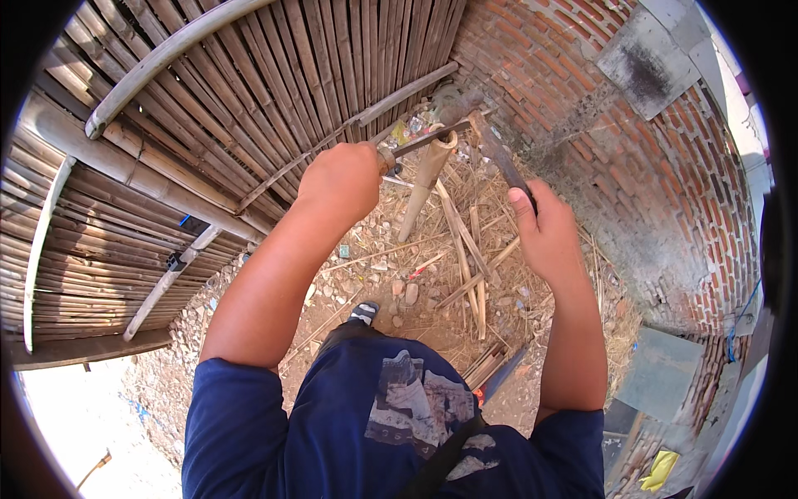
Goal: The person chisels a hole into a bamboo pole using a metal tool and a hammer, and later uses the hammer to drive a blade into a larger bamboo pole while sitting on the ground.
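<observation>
My left hand [341,179] is closed round the handle of a large knife [420,143]. The dark blade lies across the hollow top of a bamboo pole [422,183] that stands tilted from the ground. My right hand [550,233] grips a stout, dark brown stick [497,150], its far end beside the tip of the blade. Whether stick and blade touch, I cannot tell. Both forearms reach forward from the lower edge.
Split bamboo strips [470,249] lie on the straw and stony ground ahead. A bamboo slat wall [332,66] rises on the left, a brick wall [665,191] on the right. A grey panel [661,374] and yellow wrapper [659,471] are at lower right. My foot [364,313] shows below.
</observation>
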Tool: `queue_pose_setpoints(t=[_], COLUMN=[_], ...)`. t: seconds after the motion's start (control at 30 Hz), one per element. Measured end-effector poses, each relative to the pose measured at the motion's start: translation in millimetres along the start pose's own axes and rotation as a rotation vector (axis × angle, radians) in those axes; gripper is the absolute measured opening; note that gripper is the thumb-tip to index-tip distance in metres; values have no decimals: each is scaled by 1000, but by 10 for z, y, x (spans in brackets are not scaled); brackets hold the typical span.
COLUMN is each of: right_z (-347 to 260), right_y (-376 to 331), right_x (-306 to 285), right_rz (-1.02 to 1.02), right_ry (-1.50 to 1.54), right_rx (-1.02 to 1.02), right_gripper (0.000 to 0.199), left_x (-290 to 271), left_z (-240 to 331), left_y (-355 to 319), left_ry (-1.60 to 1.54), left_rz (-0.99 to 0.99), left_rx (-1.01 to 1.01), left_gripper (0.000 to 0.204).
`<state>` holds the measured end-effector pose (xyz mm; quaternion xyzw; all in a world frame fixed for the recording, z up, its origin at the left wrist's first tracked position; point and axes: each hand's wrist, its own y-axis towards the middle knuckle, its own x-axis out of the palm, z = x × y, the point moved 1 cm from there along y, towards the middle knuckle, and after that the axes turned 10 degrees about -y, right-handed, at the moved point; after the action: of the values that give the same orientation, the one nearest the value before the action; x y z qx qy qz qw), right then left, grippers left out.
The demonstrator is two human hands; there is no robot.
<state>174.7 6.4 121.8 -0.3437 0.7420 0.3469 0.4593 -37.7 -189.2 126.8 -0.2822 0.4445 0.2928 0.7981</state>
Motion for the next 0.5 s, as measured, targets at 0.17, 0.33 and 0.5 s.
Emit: queue_pose_setpoints(t=[0.17, 0.33, 0.5], right_z=[-241, -91, -184], right_y=[-71, -182, -29], right_x=[-275, 367, -242], right_rz=[236, -82, 77], right_ry=[247, -97, 173], right_rx=[60, 28, 64], right_gripper=[38, 41, 37], left_x=[6, 95, 87], left_z=[31, 7, -91], left_y=[-39, 13, -32], left_ry=[22, 26, 20], left_rz=[18, 26, 45], left_rx=[22, 66, 35], left_gripper=[24, 24, 22])
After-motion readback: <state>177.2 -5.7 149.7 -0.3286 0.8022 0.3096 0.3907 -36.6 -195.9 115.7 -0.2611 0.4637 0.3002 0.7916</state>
